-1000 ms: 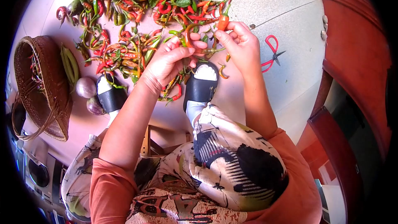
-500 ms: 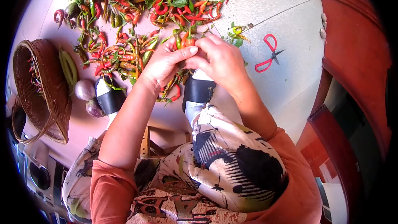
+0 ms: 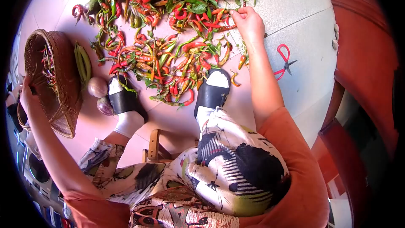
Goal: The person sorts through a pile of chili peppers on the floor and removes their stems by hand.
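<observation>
Head view: left hand [image 3: 28, 97] at the basket's [image 3: 68, 69] left rim, fingers partly hidden, can't tell if that grip is closed. Peppers [image 3: 158, 65] lie right of the basket; right hand [image 3: 250, 22], beyond their upper right, has its fingertips pressed together at one pepper's [image 3: 220, 12] end, hold unclear. That one's long axis runs left, basket side.

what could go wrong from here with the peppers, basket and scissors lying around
The scissors lie with blades apart near the right forearm, so a careless sweep might nick skin. Chilli peppers lie right up against the right slipper; a shifting foot could crush some. The left hand is at the wicker basket, and tipping it might spill its contents.
</observation>
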A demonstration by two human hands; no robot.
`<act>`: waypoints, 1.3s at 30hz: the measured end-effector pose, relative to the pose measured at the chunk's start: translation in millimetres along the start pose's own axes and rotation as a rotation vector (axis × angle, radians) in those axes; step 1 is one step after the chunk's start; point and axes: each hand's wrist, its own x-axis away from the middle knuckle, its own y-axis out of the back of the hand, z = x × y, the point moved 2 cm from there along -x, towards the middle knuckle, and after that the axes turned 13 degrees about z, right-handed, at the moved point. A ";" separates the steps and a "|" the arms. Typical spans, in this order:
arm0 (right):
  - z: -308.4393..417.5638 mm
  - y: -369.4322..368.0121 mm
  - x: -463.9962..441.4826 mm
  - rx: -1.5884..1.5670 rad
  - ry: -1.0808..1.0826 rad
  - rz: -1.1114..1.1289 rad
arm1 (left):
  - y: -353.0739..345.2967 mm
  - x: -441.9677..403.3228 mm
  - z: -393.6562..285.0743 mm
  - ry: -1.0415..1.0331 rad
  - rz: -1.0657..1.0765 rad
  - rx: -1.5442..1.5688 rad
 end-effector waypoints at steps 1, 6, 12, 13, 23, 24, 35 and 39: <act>-3.0 -2.6 -1.4 0.002 -0.002 0.017 | 36.3 -37.7 29.4 0.314 0.133 -0.115; -29.3 5.3 -1.4 -0.319 -0.009 -0.038 | -14.1 -7.4 53.8 0.215 0.129 0.045; -16.6 4.4 27.5 -0.016 0.141 0.177 | -265.8 235.7 -31.2 -0.292 0.381 0.049; -15.4 2.7 28.8 0.038 0.114 0.216 | -290.1 267.9 -35.9 -0.277 0.458 0.042; 25.3 53.7 80.6 0.213 0.205 0.347 | -375.4 399.2 19.9 -0.081 1.105 -0.036; 34.7 51.7 87.0 0.072 0.309 0.442 | -380.0 400.4 14.3 -0.244 1.180 -0.094; 60.5 13.7 99.4 -0.654 0.147 0.667 | -370.8 381.1 24.8 0.764 1.338 0.663; 72.2 1.9 107.9 -0.697 0.297 0.743 | -371.8 379.6 19.5 0.904 1.232 0.952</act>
